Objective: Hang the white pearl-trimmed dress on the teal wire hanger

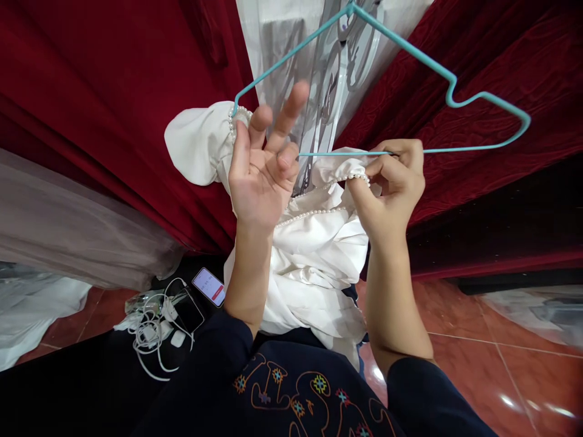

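Note:
A white garment with pearl-bead trim [314,249] hangs bunched in front of me. The left end of a turquoise wire hanger [405,45] enters the pearl-edged opening of the garment's left sleeve [195,145]; its right end sticks out bare. My left hand [264,173] is open, palm towards me and fingers spread, with its thumb beside that opening. My right hand [392,188] is closed, pinching the pearl edge of the garment's other side just below the hanger's bottom bar. Whether its curled fingers also grip the bar is hard to see.
Dark red fabric [113,79] hangs on both sides, with white and grey fabric [291,54] between. At lower left, a lit phone [209,286], a dark-screened device [189,312] and tangled white cables [148,340] lie on a black surface. Reddish floor tiles [492,340] show at right.

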### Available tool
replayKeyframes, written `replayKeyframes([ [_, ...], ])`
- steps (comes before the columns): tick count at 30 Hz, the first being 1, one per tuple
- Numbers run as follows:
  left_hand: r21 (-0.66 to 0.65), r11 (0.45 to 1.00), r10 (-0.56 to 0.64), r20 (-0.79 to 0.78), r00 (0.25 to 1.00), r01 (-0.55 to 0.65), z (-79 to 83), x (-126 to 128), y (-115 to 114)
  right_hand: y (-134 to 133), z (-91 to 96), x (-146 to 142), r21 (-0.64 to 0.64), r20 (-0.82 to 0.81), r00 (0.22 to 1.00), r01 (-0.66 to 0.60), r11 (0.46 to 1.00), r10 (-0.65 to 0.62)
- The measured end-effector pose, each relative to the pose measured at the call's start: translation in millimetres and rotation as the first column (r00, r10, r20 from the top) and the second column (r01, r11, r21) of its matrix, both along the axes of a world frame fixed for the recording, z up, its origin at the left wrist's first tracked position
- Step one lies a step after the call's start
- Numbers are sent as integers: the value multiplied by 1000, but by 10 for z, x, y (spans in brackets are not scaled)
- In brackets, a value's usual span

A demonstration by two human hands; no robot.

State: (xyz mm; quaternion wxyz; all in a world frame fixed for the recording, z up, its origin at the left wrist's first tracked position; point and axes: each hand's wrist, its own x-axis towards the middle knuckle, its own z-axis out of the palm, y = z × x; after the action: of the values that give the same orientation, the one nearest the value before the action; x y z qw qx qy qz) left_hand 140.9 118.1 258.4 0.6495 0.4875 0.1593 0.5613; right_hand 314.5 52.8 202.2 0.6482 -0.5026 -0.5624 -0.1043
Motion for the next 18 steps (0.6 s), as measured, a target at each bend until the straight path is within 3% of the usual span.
replayKeyframes([
  [4, 43, 999, -32, 16, 999, 31, 94, 128, -83, -34, 14, -103, 25, -32, 996, 81, 996, -80],
  [8, -60, 998, -6, -101, 995, 0, 192, 184, 27, -13, -22, -67, -17, -34, 996, 83, 996, -84],
  [10, -82, 995, 50, -34, 998, -53, 218, 187, 164, 2, -50, -14, -33, -49, 998, 48, 998, -50],
  [14, 2, 1000, 29, 317, 948, -31, 217, 178, 397, 18, -60, 25, -62, -74, 997, 1, 998, -5],
  [16, 12, 997, 62, 366, 929, -72, 207, 187, 434, 16, -56, 1, -48, -82, 996, -34, 998, 30],
  [18, 16, 990, 127, 314, 941, -139, 204, 199, 433, -5, -89, -11, 31, -115, 992, -43, 999, 47],
])
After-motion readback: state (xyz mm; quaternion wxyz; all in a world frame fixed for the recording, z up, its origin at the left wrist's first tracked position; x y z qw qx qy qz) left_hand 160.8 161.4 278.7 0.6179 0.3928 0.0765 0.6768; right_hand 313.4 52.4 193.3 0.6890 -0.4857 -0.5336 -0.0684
